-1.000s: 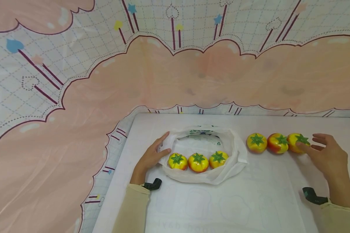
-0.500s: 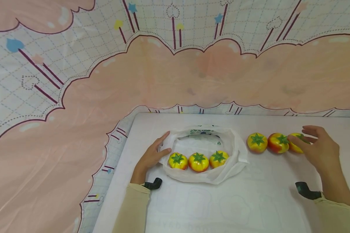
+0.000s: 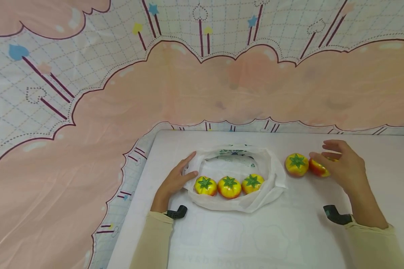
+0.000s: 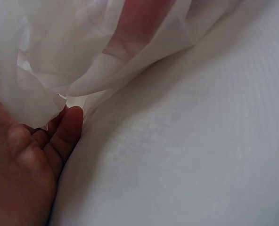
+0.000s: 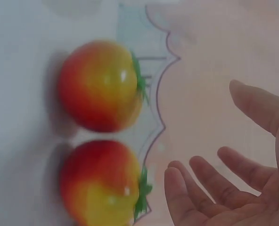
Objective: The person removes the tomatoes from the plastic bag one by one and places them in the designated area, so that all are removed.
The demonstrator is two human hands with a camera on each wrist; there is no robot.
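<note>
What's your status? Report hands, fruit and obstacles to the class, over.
Left hand against white bag; right hand near loose fruits, gripping none. Three fruits inside the bag. Bag open on top, nothing seen blocking it.

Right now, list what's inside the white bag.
Inside the white bag, three yellow-red, green-topped fruits sit in a row along the near side. Their undersides and anything beneath them or behind the bag's near wall are hidden.
</note>
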